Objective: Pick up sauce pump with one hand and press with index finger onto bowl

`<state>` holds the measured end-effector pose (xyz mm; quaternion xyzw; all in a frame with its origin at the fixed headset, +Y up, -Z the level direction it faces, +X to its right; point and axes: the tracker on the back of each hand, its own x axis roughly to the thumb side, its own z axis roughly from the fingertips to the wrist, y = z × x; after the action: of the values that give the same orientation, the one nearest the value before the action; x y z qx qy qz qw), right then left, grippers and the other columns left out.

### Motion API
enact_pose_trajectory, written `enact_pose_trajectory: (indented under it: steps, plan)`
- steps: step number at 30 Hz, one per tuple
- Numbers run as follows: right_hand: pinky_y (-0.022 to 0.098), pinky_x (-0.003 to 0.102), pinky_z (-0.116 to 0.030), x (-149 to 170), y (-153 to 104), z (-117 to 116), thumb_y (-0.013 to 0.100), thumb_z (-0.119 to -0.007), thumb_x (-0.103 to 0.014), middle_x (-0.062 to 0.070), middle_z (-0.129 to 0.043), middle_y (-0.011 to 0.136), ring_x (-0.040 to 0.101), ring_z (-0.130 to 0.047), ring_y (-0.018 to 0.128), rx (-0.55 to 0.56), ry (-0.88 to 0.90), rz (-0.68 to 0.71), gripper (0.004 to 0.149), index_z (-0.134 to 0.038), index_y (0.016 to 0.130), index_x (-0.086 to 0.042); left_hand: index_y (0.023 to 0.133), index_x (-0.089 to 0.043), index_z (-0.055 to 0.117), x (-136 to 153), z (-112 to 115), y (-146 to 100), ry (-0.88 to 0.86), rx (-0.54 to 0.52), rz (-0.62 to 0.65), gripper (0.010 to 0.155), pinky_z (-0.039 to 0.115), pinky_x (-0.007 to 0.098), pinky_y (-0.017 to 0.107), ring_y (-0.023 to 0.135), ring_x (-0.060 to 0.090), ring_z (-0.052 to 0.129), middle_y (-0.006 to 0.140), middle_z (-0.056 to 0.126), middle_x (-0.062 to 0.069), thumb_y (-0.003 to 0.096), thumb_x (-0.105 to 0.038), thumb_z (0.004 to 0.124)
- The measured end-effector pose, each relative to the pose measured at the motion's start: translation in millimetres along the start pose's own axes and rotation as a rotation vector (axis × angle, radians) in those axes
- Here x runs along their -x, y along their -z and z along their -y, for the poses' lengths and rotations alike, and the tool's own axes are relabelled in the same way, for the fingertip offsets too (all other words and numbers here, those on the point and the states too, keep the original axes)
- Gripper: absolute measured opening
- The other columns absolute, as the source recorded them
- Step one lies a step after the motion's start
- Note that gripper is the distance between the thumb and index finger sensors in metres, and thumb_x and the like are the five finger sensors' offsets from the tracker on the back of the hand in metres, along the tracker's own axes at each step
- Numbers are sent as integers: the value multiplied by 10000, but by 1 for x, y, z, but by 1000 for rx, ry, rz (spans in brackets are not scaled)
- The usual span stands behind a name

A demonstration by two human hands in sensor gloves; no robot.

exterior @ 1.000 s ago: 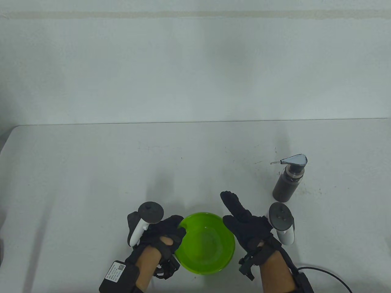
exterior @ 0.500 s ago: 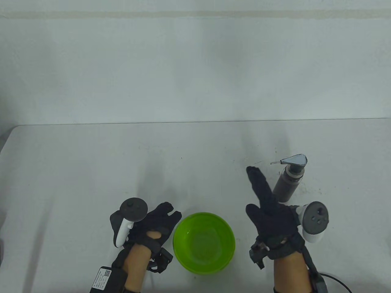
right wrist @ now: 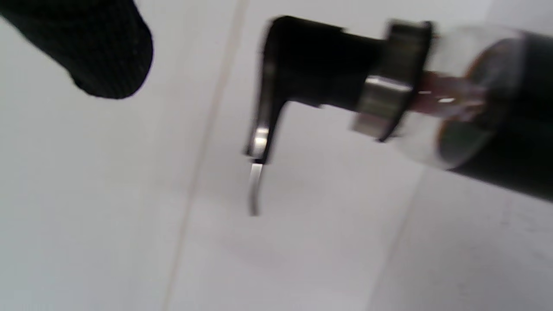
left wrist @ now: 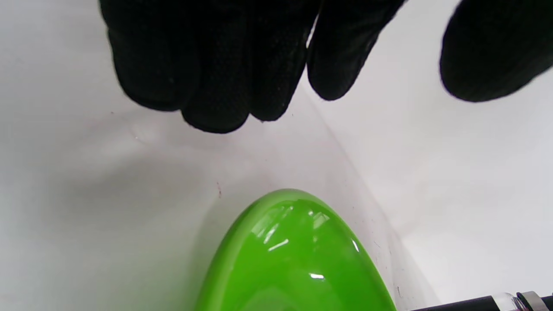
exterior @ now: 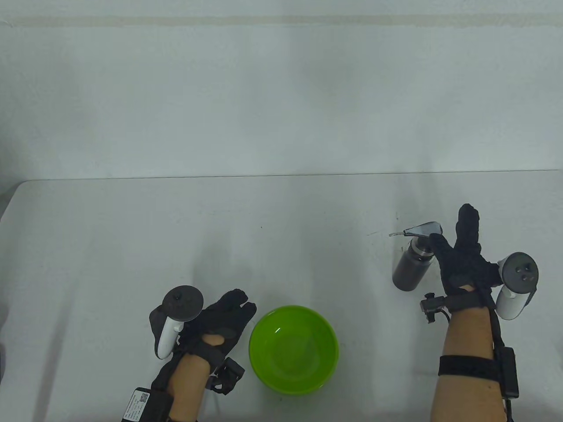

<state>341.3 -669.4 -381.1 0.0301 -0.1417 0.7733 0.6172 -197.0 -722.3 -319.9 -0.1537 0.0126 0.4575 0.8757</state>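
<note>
The sauce pump [exterior: 409, 269], a dark bottle with a chrome head [exterior: 423, 229], stands upright on the table at the right, its spout pointing left. My right hand [exterior: 451, 229] is open just to its right, fingers stretched up and the thumb by the pump's neck. In the right wrist view the pump [right wrist: 497, 129] lies sideways in the frame with no finger around it, and one fingertip [right wrist: 103, 47] hangs apart from it. The green bowl [exterior: 294, 309] sits empty near the front edge. My left hand [exterior: 243, 302] is open just left of the bowl [left wrist: 293, 259], apart from its rim.
The white table [exterior: 176, 246] ends at a far edge against a pale wall. A cable [exterior: 501, 307] runs along my right forearm. The pump's bottle also shows at the bottom right of the left wrist view [left wrist: 475, 302].
My right hand has moved from beside the bowl up and to the right side of the pump. My left hand has come off the bowl's rim and shifted left.
</note>
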Motion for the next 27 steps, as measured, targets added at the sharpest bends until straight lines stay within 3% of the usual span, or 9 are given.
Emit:
enact_pose_trajectory:
  steps: [4,7,10,12,14,16,18,24,27]
  plan:
    - [681,795,-222,27,10,-5,394,-960,-648,45,-105,1153,499,-203,1089,-12,-60,-51,1057,-150,1022,-390,1048,-250,664,0,0,0,-4,4,5,760,809,510,550,797,415,904,1008,767,102,434,-677,801]
    - [690,796,-275,45,15,-13,356,-1002,-647,28,-183,1161,495,-296,1097,-50,-94,-74,1083,-176,1016,-411,1047,-250,666,0,-1,0,6,-2,7,758,810,509,549,794,415,907,1006,769,101,434,-676,801]
    - [693,797,-315,57,17,-19,330,-1035,-628,12,-306,1163,490,-364,1095,-25,-11,-61,1081,-220,1014,-434,1046,-250,667,1,-1,1,-7,6,6,757,813,508,547,791,414,910,1004,772,101,434,-675,800]
    - [698,798,-340,61,19,-22,323,-1063,-590,10,-384,1156,479,-432,1092,-8,52,-49,1065,-268,1016,-436,1046,-248,668,2,-1,1,-15,12,7,756,813,508,547,790,412,912,1002,774,100,436,-674,800]
    - [706,788,-404,61,20,-23,326,-1082,-540,6,-509,1122,451,-609,1050,-8,37,-51,1034,-319,1015,-431,1044,-249,669,1,-1,1,-12,14,8,753,813,509,547,790,411,913,1000,777,99,435,-673,800]
    - [705,779,-451,60,21,-24,352,-1095,-408,5,-609,1074,427,-723,987,-9,20,-68,984,-365,1011,-424,1045,-249,668,1,0,2,-7,17,11,751,814,509,547,788,411,915,1000,777,99,437,-670,799]
    - [704,770,-494,61,20,-26,350,-1111,-369,9,-649,1045,426,-757,954,15,29,-64,972,-395,1006,-416,1043,-247,673,1,1,2,-6,21,11,747,813,511,546,785,412,917,999,778,102,438,-667,798]
    - [701,759,-536,65,16,-29,349,-1126,-366,-13,-601,1057,410,-747,960,27,-4,-60,1037,-318,992,-463,1045,-247,669,1,3,2,-6,35,22,749,813,512,550,791,409,914,1001,777,101,438,-667,795]
    - [686,747,-602,63,13,-34,365,-1115,-368,-22,-563,1062,403,-745,960,38,-106,-43,1082,-228,975,-483,1046,-249,667,0,5,2,-9,40,32,749,810,515,553,794,409,913,1002,776,100,439,-668,792]
